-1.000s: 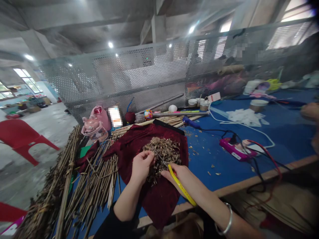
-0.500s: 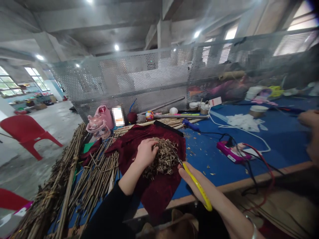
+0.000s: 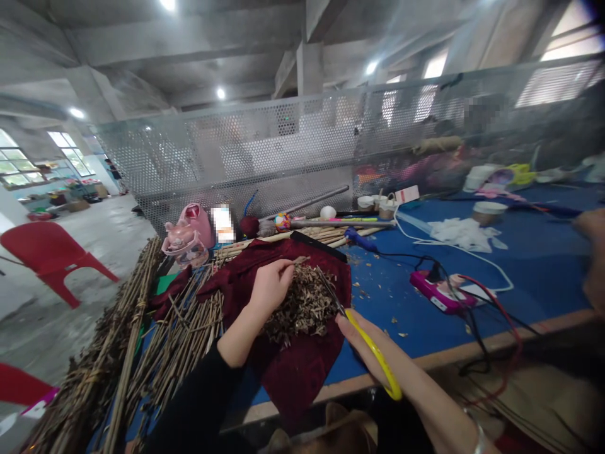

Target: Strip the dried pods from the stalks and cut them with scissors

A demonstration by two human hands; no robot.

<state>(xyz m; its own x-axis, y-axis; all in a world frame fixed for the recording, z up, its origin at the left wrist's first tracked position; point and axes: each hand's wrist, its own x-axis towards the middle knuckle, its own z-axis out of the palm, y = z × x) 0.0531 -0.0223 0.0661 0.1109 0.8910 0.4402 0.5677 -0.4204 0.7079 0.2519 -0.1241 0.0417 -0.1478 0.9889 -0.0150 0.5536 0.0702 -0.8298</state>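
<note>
The left hand [image 3: 271,287] was over the left side of a pile of clippings [image 3: 307,306], its thumb and fingers brought together on a small dried piece [image 3: 301,259] that poked out past the fingertips at the pile's far edge. The right hand [image 3: 362,337] was wrapped around the scissors [image 3: 382,364], fingers closed about the yellow handle, the blades pointing away over the right part of the pile. The blades were narrow and dark against the clippings, so whether they stood parted was hard to tell.

The pile sat on a dark red cloth [image 3: 297,378] spread over the blue counter [image 3: 392,296], one corner of the cloth hanging past the near edge. Loose sticks [image 3: 189,334] lay to the left of it, with a tied bundle of stems [image 3: 118,340] beyond them.

The dried piece looked nearly weightless, dry and brittle, likely to crumble under a hard squeeze; a light pinch at one end suited it best, leaving the rest free. The scissors looked stiff and easy to carry, best held by the handle, clear of the blades. The cloth seemed soft and apt to ruck up if tugged, spilling loose bits.
</note>
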